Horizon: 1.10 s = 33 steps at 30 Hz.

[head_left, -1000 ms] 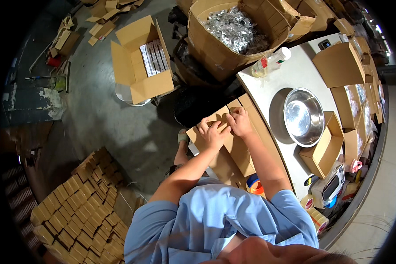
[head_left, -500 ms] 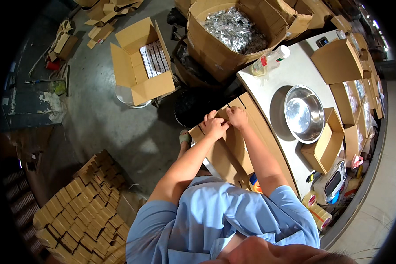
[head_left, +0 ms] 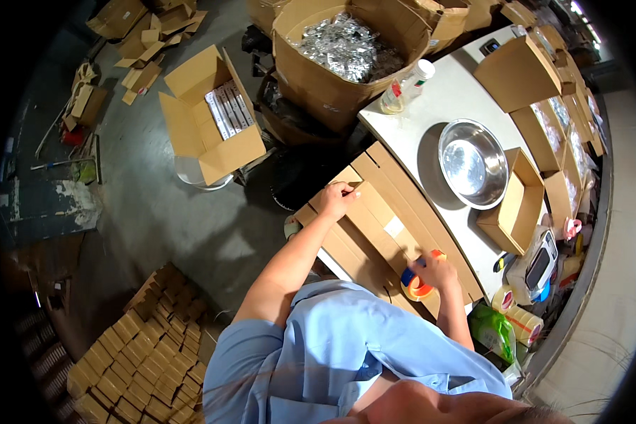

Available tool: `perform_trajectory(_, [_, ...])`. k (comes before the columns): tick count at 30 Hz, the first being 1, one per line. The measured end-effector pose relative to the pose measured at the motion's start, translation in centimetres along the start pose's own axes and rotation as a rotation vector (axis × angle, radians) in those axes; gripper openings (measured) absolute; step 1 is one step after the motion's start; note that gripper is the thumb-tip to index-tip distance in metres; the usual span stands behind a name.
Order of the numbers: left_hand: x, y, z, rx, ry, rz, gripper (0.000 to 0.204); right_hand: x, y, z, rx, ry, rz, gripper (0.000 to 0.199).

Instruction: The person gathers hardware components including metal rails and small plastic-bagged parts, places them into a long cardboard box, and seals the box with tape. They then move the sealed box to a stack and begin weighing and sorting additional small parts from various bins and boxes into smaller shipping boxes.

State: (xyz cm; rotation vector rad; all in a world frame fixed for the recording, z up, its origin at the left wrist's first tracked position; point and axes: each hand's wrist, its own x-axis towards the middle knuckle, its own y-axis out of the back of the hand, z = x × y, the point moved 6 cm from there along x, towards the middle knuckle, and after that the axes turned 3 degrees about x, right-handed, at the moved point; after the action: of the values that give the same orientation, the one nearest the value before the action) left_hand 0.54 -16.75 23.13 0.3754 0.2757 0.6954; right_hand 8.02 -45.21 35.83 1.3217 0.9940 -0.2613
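Note:
A long brown cardboard box (head_left: 364, 222) with a small white label lies in front of me. My left hand (head_left: 337, 200) is at its far end, fingers curled over the edge of the flaps. Close to my body, my right hand (head_left: 437, 272) has its fingers closed on an orange and blue tape dispenser (head_left: 415, 286), which rests over the near end of the cardboard. Slight motion blur softens the right fingers.
A white table on the right carries a steel bowl (head_left: 445, 159), an open carton (head_left: 521, 215) and a bottle (head_left: 403, 90). An open box (head_left: 230, 161) with white packs stands ahead left. Stacked small cartons (head_left: 138, 353) are at lower left; tape rolls (head_left: 523, 325) lie at right.
My right hand has left the far end of the box and come back toward my body to the tape dispenser. My left hand stays at the far end. The view has shifted slightly.

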Motion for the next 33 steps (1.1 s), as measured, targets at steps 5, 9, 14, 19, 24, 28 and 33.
perform_trajectory(5, [0.1, 0.5, 0.8, 0.013, -0.288, 0.225, 0.024, -2.5, -3.0, -1.6, 0.355, 0.055, 0.300, 0.045])
perform_trajectory(9, [0.4, 0.4, 0.4, -0.036, -0.124, -0.009, 0.025, -3.3, 2.9, -8.3, 0.588, 0.324, 0.466, 0.054])
perform_trajectory(14, [0.5, 0.5, -1.0, -0.594, 0.278, -0.251, 0.033, 3.1, 3.2, -12.1, 0.620, 0.717, 0.489, 0.049])
perform_trajectory(19, [-0.4, 1.9, 2.9, -1.001, 0.620, -0.444, 0.027, 4.5, 3.9, -13.3, 0.575, 0.758, 0.380, 0.053])
perform_trajectory(24, [0.6, 0.9, 0.3, -0.914, 0.474, -0.386, 0.023, 4.0, 4.4, -14.3, 0.562, 0.800, 0.336, 0.058])
perform_trajectory(28, [1.6, -0.5, -2.8, -0.458, 0.161, -0.158, 0.025, 1.7, 4.4, -12.2, 0.543, 0.621, 0.231, 0.061])
perform_trajectory(33, [1.9, -0.2, -3.1, -0.350, 0.300, -0.137, 0.027, 0.4, 3.4, -7.8, 0.313, 0.563, 0.303, 0.054])
